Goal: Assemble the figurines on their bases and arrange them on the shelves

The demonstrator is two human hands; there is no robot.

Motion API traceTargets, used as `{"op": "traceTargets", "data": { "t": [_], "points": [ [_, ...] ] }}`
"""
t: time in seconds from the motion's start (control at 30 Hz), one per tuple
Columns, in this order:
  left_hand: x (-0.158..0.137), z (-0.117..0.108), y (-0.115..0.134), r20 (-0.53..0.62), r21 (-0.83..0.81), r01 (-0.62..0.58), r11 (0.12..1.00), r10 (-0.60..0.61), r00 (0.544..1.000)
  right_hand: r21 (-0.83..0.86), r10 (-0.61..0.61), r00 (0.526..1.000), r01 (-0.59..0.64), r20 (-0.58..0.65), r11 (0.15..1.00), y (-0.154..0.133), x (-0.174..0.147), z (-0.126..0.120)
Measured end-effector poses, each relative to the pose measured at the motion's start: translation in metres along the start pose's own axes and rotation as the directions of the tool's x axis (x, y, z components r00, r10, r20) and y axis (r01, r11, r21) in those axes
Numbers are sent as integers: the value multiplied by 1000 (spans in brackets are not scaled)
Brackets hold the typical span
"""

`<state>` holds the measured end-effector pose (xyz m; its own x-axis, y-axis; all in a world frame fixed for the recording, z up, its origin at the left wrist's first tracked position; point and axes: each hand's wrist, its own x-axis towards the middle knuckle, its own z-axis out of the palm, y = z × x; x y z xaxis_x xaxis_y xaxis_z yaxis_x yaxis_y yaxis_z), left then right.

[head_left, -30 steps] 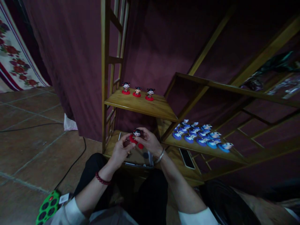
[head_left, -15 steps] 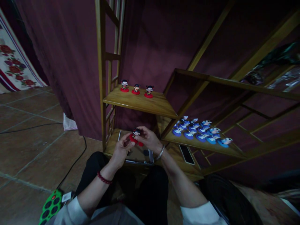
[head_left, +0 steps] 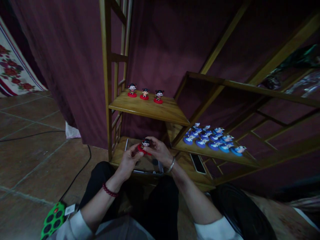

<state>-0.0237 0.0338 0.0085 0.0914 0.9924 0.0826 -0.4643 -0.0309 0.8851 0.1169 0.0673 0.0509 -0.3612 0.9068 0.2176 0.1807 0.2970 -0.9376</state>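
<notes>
Between my two hands is a small figurine (head_left: 145, 144) with black hair and a red base. My left hand (head_left: 130, 160) pinches the base from the left, while my right hand (head_left: 160, 151) grips the figurine from the right. Below them lies an open box or tray (head_left: 147, 165) with a few small dark items in it, partly covered by my hands. Three similar red-based figurines stand upright in a row on the wooden shelf (head_left: 147, 109) above; the middle figurine (head_left: 144, 94) is the shortest.
Several blue and white figurines (head_left: 213, 138) fill a lower shelf to the right. A phone (head_left: 198, 163) lies beneath that shelf. A green power strip (head_left: 53, 220) with a cable sits on the floor at left. A dark round object (head_left: 242, 213) is at lower right.
The red base in my hands has been turned or brought together, so less red shows under my right fingers. The view has shifted slightly; both hands keep their hold.
</notes>
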Motion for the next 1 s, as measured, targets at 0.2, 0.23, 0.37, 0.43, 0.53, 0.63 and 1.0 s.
{"op": "traceTargets", "data": {
  "t": [0.2,0.23,0.37,0.43,0.53,0.63,1.0],
  "points": [
    [3,3,11,11,22,-52,998,51,999,-8,-42,998,42,-44,999,-5,3,-2],
    [3,4,14,14,28,-58,998,58,998,13,-29,999,30,-44,999,-8,3,-2],
    [2,7,23,20,31,-80,996,79,997,111,33,998,-27,-52,993,-18,2,-2],
    [2,7,25,30,11,-85,996,84,996,159,45,998,-36,-53,987,-21,1,-1],
    [1,8,25,47,-35,-83,996,84,995,187,34,998,-23,-53,982,-24,0,-1],
    [1,8,23,52,-67,-79,995,82,995,193,25,998,-13,-63,981,-25,-1,-1],
    [-1,11,26,27,-73,-89,993,92,995,129,-11,999,17,-44,991,-25,-5,2]
  ]
}}
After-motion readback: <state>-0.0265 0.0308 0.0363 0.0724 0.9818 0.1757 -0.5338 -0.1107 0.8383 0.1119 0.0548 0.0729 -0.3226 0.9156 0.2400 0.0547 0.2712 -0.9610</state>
